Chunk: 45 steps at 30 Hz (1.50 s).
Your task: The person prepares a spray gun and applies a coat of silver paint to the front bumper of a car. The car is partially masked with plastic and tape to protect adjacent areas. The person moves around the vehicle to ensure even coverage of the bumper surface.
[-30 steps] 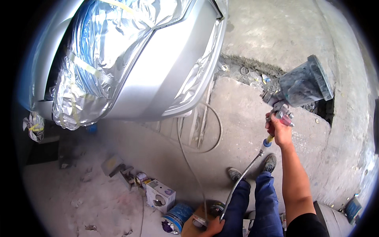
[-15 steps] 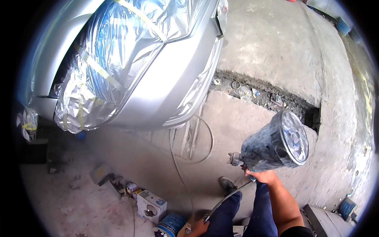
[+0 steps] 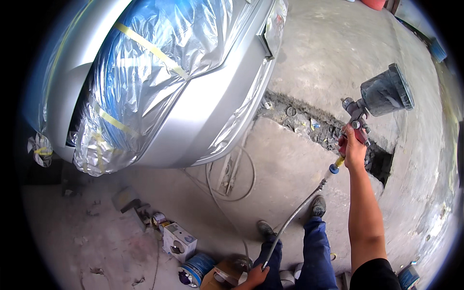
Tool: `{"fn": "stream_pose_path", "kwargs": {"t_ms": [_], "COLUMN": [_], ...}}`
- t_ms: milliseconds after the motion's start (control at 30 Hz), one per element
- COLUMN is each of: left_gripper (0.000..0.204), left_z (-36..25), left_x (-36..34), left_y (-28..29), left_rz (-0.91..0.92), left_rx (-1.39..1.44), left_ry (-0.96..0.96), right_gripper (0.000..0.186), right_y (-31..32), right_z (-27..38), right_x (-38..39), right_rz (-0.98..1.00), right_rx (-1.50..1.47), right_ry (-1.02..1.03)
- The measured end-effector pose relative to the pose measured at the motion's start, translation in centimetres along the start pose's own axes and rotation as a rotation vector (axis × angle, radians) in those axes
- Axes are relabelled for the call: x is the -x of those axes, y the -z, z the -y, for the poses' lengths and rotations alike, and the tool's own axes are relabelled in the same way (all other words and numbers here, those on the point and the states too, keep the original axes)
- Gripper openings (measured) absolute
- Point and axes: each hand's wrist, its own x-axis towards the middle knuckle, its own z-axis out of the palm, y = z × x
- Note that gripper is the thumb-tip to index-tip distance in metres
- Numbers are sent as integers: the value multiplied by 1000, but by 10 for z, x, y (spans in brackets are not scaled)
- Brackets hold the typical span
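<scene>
My right hand (image 3: 354, 151) grips the red handle of a spray gun (image 3: 358, 116) with a stained, dark translucent cup (image 3: 385, 91), held out over the floor to the right of the car. An air hose (image 3: 298, 212) runs from a yellow fitting and blue coupler under the handle down to my left hand (image 3: 256, 275), whose fingers wrap round it at the lower edge. The silver car bumper (image 3: 193, 111) at upper left is partly wrapped in silvery-blue plastic sheeting (image 3: 142, 41) with pale yellow tape. Nothing touches the bumper from my hands.
A broken trench (image 3: 321, 135) with rubble crosses the concrete floor at right. A coiled hose (image 3: 252, 179) lies below the bumper. A white box (image 3: 180, 241), blue bucket (image 3: 197, 266) and cardboard box (image 3: 222, 274) stand by my feet at lower left. A red container (image 3: 373, 4) is at the top.
The spray gun dipped half a second ago, cup top facing me, and has since risen higher and farther right in my right hand. My left hand stays on the hose.
</scene>
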Motion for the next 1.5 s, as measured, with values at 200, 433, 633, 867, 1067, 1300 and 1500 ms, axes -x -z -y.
{"fn": "stream_pose_path", "kwargs": {"t_ms": [200,433,633,867,1067,1300,1500], "left_gripper": [43,42,38,36,37,35,38], "left_z": [10,14,-10,37,120,166,181], "left_x": [13,20,20,35,56,53,47], "left_y": [-12,-9,-26,-26,-17,-18,-17], "left_rz": [6,-24,-132,-110,-29,-137,-205], "left_rx": [-56,-106,79,95,-15,125,282], "left_ry": [33,30,-39,24,163,128,27], "right_gripper": [28,36,35,33,32,39,52], "right_y": [42,74,20,-8,17,-16,-7], "right_z": [-17,1,108,88,23,77,104], "right_x": [96,128,96,175,272,300,314], "right_rz": [674,887,228,509,1206,706,162], "right_rx": [494,573,255,272,549,263,199], "right_ry": [54,166,150,161,177,1,50]}}
